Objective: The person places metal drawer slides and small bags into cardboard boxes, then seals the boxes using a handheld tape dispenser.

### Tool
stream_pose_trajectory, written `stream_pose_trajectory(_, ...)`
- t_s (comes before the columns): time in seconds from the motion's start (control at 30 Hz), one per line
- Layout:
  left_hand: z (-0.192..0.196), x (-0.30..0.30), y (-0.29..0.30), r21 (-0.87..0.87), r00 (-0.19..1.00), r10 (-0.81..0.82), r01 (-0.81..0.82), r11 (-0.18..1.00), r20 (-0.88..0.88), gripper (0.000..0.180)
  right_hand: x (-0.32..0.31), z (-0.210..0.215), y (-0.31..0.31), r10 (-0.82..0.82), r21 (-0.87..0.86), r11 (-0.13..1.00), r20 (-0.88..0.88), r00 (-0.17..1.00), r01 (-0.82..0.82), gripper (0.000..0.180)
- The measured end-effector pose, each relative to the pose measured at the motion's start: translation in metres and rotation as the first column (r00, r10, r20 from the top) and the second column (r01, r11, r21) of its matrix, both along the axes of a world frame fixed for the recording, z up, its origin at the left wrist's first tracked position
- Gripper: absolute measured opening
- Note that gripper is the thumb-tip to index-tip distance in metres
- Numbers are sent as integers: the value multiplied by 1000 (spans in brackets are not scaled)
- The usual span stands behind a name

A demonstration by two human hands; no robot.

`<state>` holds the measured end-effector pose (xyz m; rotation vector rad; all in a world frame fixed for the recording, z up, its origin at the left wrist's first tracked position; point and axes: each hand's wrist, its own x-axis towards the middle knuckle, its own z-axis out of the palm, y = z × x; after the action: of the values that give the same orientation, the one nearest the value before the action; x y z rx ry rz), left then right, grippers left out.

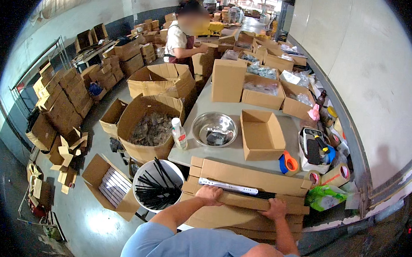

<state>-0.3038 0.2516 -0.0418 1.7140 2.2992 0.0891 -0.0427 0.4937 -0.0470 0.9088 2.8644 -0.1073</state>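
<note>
- Nearest us, our two hands rest on one long flat cardboard box (252, 182) at the near end of the tabletop (223, 153). The left hand (209, 194) has its grip curled over the box's front flap; the right hand (276, 209) lies on the same flap, fingers bent over its edge. Neither grip has lifted anything.
- In the open box we count one long white strip (228, 186) and, beside it, a bundle of black rods (264, 195); the number of rods we cannot tell.
- Left of the box, on the floor: one white bucket (144, 172) filled with black sticks, too many to count, and one open carton (100, 169) of flat white packs.
- Right of the box: two tape rolls (338, 175), one green bag (324, 197), one orange-and-blue tape dispenser (288, 162).
- Mid tabletop: one steel bowl (214, 129) holding a few dark pieces, one empty open carton (260, 135), one clear bottle (179, 133), one white tray of tools (315, 150).
- Beside the tabletop: one large carton (150, 125) of dark scraps.
- Farther along: one tall closed carton (228, 80) and several open cartons of clear bagged goods.
- Far end: another person (180, 38) stands among many stacked cartons.
</note>
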Motion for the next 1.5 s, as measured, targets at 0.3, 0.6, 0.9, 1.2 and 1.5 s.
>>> stream_pose_trajectory(0.3,-15,-8,-3,132,1000,2,-6,991,28,65,-14,9,1,44,-127,991,-5,999,-44,73)
stream_pose_trajectory(0.6,-18,-19,2,252,999,-42,33,967,28,58,-154,52,-29,199,-175,925,-532,823,-337,38)
stream_pose_trajectory(0.9,-40,-13,-11,311,994,-111,102,945,12,48,-356,53,-47,279,-38,937,-515,811,-347,47)
stream_pose_trajectory(1.2,-47,-33,-2,397,978,-136,62,916,160,51,-471,36,-48,-176,-365,916,9,984,167,103)
stream_pose_trajectory(1.5,-48,-34,4,377,971,-140,59,924,192,46,-456,9,-1,-151,-304,952,-368,918,35,50)
